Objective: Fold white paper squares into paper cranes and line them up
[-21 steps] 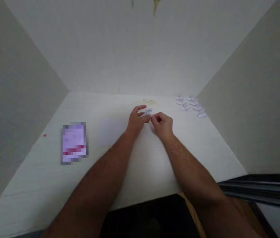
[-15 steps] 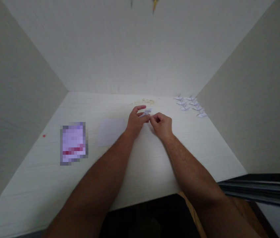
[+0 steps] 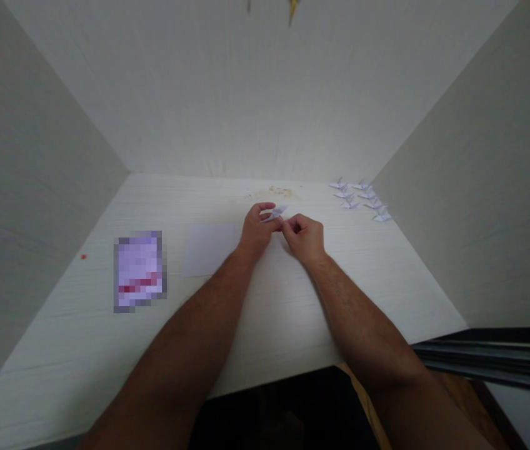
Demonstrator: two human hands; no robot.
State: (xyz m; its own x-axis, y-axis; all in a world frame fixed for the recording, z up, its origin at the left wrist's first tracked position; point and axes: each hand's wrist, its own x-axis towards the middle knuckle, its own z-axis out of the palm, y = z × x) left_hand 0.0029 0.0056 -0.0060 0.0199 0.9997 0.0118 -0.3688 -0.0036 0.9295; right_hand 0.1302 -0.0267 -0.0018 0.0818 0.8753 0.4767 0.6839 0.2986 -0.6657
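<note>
Two bare forearms (image 3: 199,319) are extending over the pale worktop (image 3: 274,319), with a black surface (image 3: 284,406) showing between them at the near edge. Dark rails (image 3: 494,353) are running along the lower right. At left, a pixelated mauve rectangle (image 3: 138,269) with a red band is lying on the worktop, its details obscured; a small red spot (image 3: 84,257) is showing to its left. A plain white sheet (image 3: 211,247) is lying between the rectangle and the hands.

The right hand (image 3: 306,237) is keeping its thumb and forefinger narrowed to a pinch, touching the left fingertips; whether paper is sitting in that pinch cannot be told. The left hand (image 3: 258,231) is holding a small folded white paper piece (image 3: 276,214) between thumb and fingers, above the worktop's middle.

Beyond, at right, folded paper figures (image 3: 367,195) are standing grouped near the corner. A brownish stain (image 3: 280,191) is marking the far edge, and the back wall (image 3: 246,94) is rising behind.
</note>
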